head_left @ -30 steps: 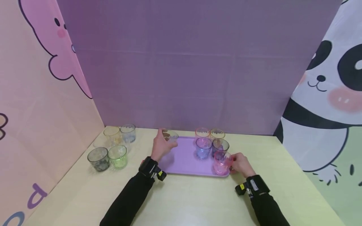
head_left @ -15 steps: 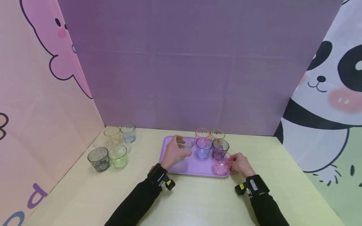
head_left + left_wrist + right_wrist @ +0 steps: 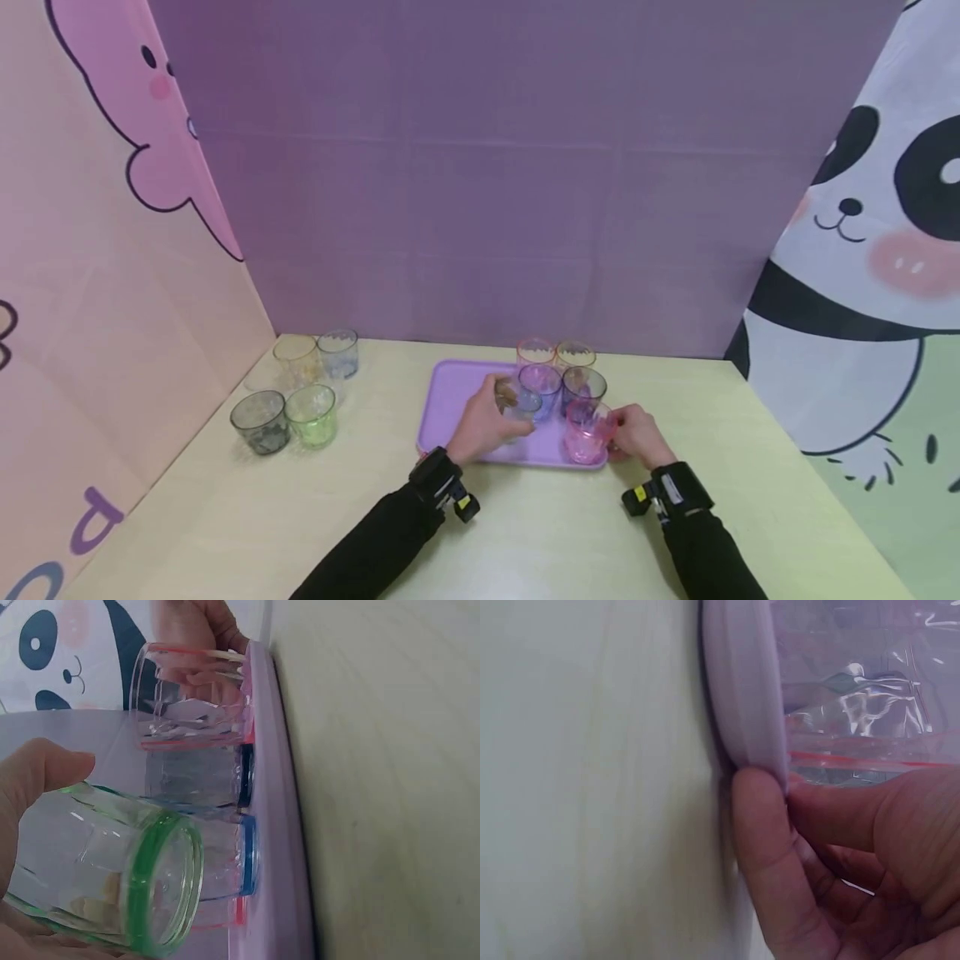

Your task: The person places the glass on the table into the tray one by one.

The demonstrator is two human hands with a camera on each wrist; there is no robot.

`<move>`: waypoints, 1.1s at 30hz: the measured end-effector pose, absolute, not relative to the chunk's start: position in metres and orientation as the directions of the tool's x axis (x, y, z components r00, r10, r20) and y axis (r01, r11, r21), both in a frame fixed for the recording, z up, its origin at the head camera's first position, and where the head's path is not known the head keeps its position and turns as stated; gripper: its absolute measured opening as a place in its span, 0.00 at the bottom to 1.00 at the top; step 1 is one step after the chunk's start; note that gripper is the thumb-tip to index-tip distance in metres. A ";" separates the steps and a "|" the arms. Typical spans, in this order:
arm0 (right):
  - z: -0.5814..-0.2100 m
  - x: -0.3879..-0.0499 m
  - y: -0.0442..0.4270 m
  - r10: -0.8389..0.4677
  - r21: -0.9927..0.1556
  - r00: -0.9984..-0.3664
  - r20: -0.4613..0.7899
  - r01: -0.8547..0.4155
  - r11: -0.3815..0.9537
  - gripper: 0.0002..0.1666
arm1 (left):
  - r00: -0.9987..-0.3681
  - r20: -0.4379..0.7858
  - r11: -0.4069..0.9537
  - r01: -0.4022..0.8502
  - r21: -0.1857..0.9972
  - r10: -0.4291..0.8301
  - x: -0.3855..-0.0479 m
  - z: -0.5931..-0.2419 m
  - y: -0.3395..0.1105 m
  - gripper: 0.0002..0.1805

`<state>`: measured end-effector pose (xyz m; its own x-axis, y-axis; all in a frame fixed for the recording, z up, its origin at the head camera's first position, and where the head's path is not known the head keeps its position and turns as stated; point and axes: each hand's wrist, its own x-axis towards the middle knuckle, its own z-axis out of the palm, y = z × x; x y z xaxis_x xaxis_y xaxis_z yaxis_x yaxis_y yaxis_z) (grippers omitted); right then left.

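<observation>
My left hand (image 3: 483, 425) holds a clear glass (image 3: 522, 402) around its side, above the purple tray (image 3: 453, 404). In the left wrist view that glass has a thick green base (image 3: 142, 885) and leans, apart from the tray. On the tray's right part stand a pink glass (image 3: 585, 443), a bluish glass (image 3: 542, 392), a dark grey glass (image 3: 585, 387), a red-rimmed glass (image 3: 536, 352) and a yellowish glass (image 3: 577, 355). My right hand (image 3: 639, 437) pinches the tray rim (image 3: 746, 697) at the front right corner, beside the pink glass.
On the table's left side stand a yellow glass (image 3: 297, 362), a blue glass (image 3: 339, 357), a grey glass (image 3: 261, 425) and a green glass (image 3: 312, 417). A purple backdrop (image 3: 480, 183) rises behind the table, with printed panels on both sides.
My left hand has carried its glass from the tray's far left edge rightward and nearer, up to the bluish glass. The right hand has stayed at the tray corner.
</observation>
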<state>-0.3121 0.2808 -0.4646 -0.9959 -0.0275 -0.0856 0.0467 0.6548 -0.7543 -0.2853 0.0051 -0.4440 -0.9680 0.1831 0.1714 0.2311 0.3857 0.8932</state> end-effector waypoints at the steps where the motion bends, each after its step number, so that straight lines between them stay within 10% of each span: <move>1: -0.465 -0.312 0.281 -0.027 -0.752 -0.996 -0.083 0.045 0.658 0.15 | -0.970 0.162 0.398 0.223 0.890 0.183 -0.284 -0.445 0.007 0.49; 33: -0.465 -0.312 0.282 -0.024 -0.757 -0.996 -0.091 0.054 0.651 0.15 | -0.923 0.187 0.465 0.335 0.819 0.336 -0.277 -0.456 0.021 0.49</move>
